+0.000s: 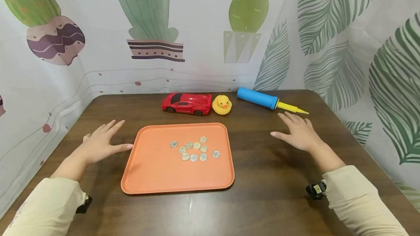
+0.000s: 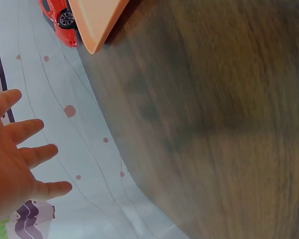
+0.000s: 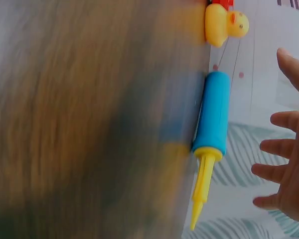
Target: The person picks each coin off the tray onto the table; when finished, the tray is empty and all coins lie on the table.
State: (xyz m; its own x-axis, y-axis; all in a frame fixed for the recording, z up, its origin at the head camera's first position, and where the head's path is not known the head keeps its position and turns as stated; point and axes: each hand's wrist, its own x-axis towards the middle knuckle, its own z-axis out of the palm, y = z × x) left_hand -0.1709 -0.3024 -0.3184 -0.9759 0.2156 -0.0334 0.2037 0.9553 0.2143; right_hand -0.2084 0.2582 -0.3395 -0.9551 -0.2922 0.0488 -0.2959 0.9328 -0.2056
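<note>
My left hand [image 1: 100,144] hovers with spread fingers by the left edge of an orange tray [image 1: 147,177]. Its thumb tip overlaps the tray's rim in the head view; I cannot tell if they touch. Several silvery and gold-toned coins [image 1: 193,157] lie flat on the tray, right of its middle. Over the table's right side, my right hand [image 1: 300,134] is also spread and holds nothing. Just beyond it lies a blue balloon pump [image 1: 257,98] with a yellow nozzle [image 3: 203,179]. In the left wrist view the left hand [image 2: 20,154] shows straight, parted fingers.
Along the back of the brown wooden table [image 1: 262,199] stand a red toy car [image 1: 187,103] and a yellow rubber duck [image 1: 222,105], close side by side. Behind the table hangs a white cloth [image 1: 203,21] printed with cacti and leaves.
</note>
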